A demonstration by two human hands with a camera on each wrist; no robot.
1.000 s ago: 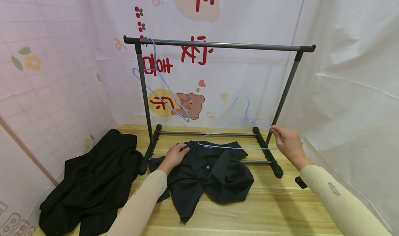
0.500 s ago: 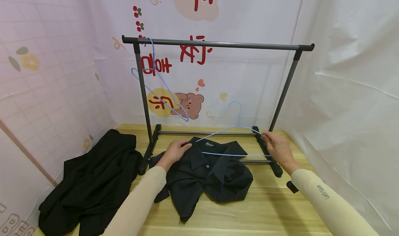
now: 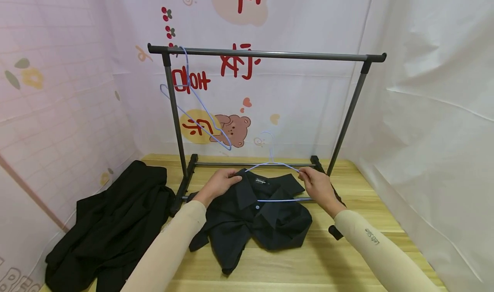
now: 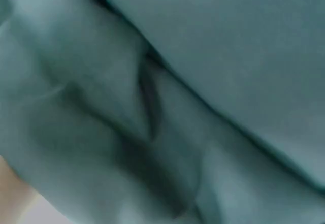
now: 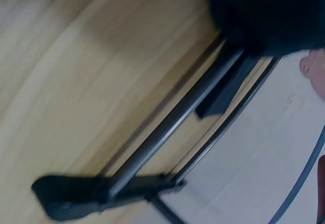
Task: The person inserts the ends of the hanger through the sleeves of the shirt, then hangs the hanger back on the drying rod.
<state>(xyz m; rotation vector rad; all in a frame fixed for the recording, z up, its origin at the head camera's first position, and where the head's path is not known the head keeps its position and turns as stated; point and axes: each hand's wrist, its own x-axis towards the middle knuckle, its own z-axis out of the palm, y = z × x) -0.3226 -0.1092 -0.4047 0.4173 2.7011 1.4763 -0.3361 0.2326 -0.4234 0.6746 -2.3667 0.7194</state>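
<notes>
A dark collared shirt [image 3: 247, 223] with a button at its neck lies bunched in front of the rack. My left hand [image 3: 221, 183] pinches it beside the collar; dark cloth fills the left wrist view. My right hand [image 3: 317, 187] grips one shoulder of a light blue wire hanger [image 3: 283, 200]. The hanger's other shoulder has gone in at the shirt's neck opening, so its far end is hidden under the cloth. Its hook stands up behind the collar. In the right wrist view, a piece of the blue wire [image 5: 300, 181] crosses the lower right.
A dark metal clothes rack [image 3: 270, 54] stands behind the shirt. From its bar, at the left, hangs another blue wire hanger [image 3: 202, 105]. A heap of black clothing [image 3: 112, 223] lies on the wooden tabletop [image 3: 301, 268] at the left. White printed sheets form the walls.
My right hand has moved left and slightly down, carrying the hanger, whose left shoulder has slid into the shirt's neck. My left hand keeps its hold by the collar.
</notes>
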